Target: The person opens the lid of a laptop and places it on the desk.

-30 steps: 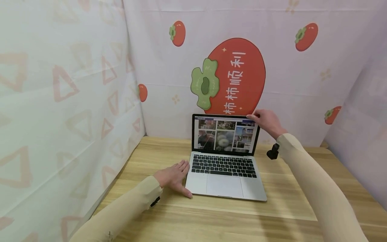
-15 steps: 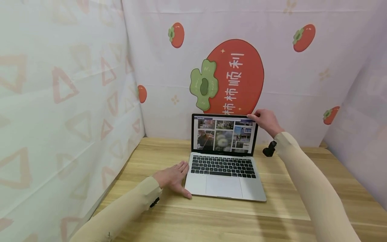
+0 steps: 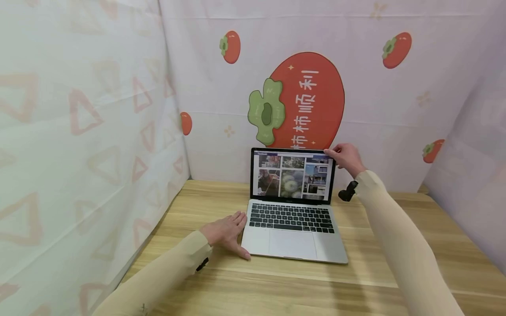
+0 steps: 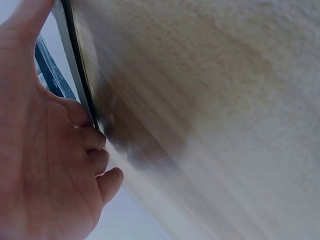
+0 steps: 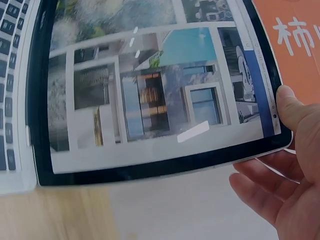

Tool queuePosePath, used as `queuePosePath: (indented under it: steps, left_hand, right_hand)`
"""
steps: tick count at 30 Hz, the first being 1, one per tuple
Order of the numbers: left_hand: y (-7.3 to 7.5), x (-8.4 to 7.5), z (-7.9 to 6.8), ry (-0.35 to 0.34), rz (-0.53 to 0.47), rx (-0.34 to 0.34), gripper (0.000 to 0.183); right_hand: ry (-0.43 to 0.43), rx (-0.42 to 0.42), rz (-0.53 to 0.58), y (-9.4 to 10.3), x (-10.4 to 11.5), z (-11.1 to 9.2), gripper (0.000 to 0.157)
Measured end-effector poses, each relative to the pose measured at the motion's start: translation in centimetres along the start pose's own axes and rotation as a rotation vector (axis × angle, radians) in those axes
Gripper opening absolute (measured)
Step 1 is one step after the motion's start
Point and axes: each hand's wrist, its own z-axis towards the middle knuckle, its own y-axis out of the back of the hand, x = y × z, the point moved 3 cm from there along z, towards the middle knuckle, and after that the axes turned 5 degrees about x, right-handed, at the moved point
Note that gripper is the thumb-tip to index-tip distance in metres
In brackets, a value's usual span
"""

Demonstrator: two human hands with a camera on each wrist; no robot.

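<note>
A silver laptop stands unfolded on the wooden table, its lit screen showing a grid of photos. My right hand pinches the screen's top right corner. In the right wrist view the thumb lies on the black bezel at the front, and the other fingers are behind the screen. My left hand rests on the table against the left side of the keyboard half, fingers extended and thumb spread toward the front corner. The left wrist view shows its palm beside the laptop's edge.
The wooden table extends around the laptop. Behind it hangs a white cloth printed with red persimmons, close behind the screen. Another patterned cloth borders the table on the left, and a pale one on the right.
The laptop screen leans back slightly more, with my right hand still on its corner. The right forearm has shifted a little left. My left hand has stayed in place.
</note>
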Motion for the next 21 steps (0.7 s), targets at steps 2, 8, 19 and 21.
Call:
queuePosePath:
  steps: [2, 8, 19, 21]
  left_hand:
    - [-0.1, 0.1, 0.0, 0.007, 0.007, -0.002, 0.134]
    - [-0.2, 0.1, -0.2, 0.006, 0.003, -0.004, 0.134]
    - [-0.1, -0.3, -0.3, 0.012, -0.020, 0.015, 0.134]
    - [0.0, -0.3, -0.3, 0.014, -0.017, 0.015, 0.134]
  right_hand:
    - [-0.023, 0.008, 0.034, -0.1, 0.1, 0.1, 0.048]
    - [-0.094, 0.007, 0.073, -0.6, 0.0, 0.4, 0.052]
    - [-0.153, -0.005, 0.074, -1.2, -0.9, 0.5, 0.059]
    - [-0.146, 0.006, 0.073, -1.2, -0.8, 0.5, 0.061]
